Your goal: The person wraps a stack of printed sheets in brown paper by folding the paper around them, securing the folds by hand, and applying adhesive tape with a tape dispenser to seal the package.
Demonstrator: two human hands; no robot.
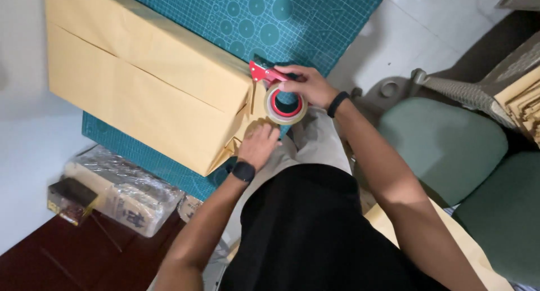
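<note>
Right hand (pixel 308 86) is gripping a red tape dispenser (pixel 279 97) against the near end of a tan wrapped box (pixel 140 77), while the left hand (pixel 259 146) is pressing flat on that end, just below the dispenser.

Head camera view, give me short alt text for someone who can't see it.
Seen from above, a person's right hand holds a red tape dispenser against the end of a paper-wrapped box, while the left hand presses the folded paper flat. The box sits on a teal cutting mat; green chairs stand at the right.
</note>
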